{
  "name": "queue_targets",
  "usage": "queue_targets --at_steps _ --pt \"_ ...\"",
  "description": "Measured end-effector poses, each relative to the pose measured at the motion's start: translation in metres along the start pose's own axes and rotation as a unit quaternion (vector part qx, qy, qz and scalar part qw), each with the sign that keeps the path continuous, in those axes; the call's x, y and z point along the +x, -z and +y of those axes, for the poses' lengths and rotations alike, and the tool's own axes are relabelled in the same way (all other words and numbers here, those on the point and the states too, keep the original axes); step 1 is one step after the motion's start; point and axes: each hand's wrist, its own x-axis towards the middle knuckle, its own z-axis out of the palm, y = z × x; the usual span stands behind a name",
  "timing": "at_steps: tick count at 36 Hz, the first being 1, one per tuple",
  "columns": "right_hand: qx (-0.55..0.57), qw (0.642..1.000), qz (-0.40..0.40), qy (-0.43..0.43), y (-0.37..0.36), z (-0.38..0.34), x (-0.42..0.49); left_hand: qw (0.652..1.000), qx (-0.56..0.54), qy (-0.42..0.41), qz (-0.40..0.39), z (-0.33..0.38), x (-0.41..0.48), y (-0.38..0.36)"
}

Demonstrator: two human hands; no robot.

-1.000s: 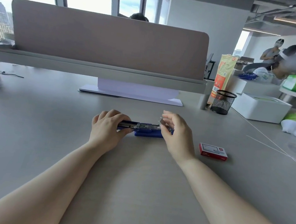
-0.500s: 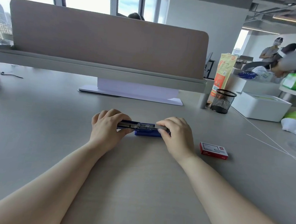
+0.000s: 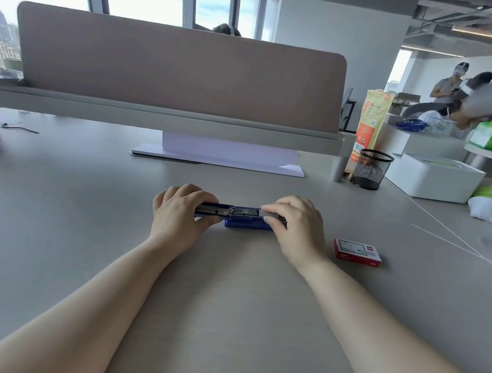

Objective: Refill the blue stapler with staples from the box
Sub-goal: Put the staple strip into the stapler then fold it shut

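Both hands, left (image 3: pixel 180 217) and right (image 3: pixel 298 226), grip the stapler (image 3: pixel 243 216) mid-frame; staple box (image 3: pixel 357 252) lies right, mesh cup (image 3: pixel 371 168) beyond.

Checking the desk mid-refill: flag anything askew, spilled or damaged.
Nothing stands out. The blue stapler lies opened between the left hand and right hand; the staple box sits flat, no loose staples visible.

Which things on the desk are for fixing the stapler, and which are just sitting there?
For the job:
blue stapler, held by both hands
red staple box

Just lying about:
black mesh cup
white box
orange bag
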Motion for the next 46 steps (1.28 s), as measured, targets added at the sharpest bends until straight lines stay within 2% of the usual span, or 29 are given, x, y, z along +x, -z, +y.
queue_targets --at_steps 7,12,17,22,27,30,35,39,43,46 --pt "-0.027 0.997 -0.017 -0.077 0.006 0.005 0.000 1.000 0.000 0.009 -0.004 -0.002 0.001 -0.002" --pt "0.029 0.991 -0.039 -0.126 0.006 0.012 -0.001 1.000 0.001 0.025 -0.014 -0.003 0.002 -0.001" --pt "0.138 0.971 -0.099 -0.167 0.005 0.011 -0.002 0.995 0.040 0.074 -0.045 -0.007 0.001 -0.002" --pt "0.124 0.965 -0.114 -0.201 0.002 0.014 0.000 0.986 0.058 0.138 -0.068 -0.010 0.002 0.000" --pt "0.100 0.963 -0.119 -0.218 0.002 0.014 0.001 0.958 0.116 0.232 -0.124 -0.016 -0.002 0.010" --pt "0.069 0.965 -0.134 -0.215 0.003 0.013 0.001 0.951 0.126 0.257 -0.117 -0.024 -0.002 0.016" --pt "0.055 0.969 -0.150 -0.186 0.006 0.010 0.001 0.959 0.043 0.272 -0.073 -0.029 0.000 0.020" --pt "0.041 0.975 -0.140 -0.166 0.006 0.009 0.001 0.962 -0.044 0.269 -0.003 -0.029 0.001 0.024" --pt "0.024 0.972 -0.164 -0.164 0.006 0.011 0.000 0.958 -0.173 0.212 0.085 -0.018 0.003 0.026" --pt "0.040 0.971 -0.166 -0.167 0.005 0.012 0.000 0.947 -0.259 0.152 0.113 -0.006 0.006 0.025"
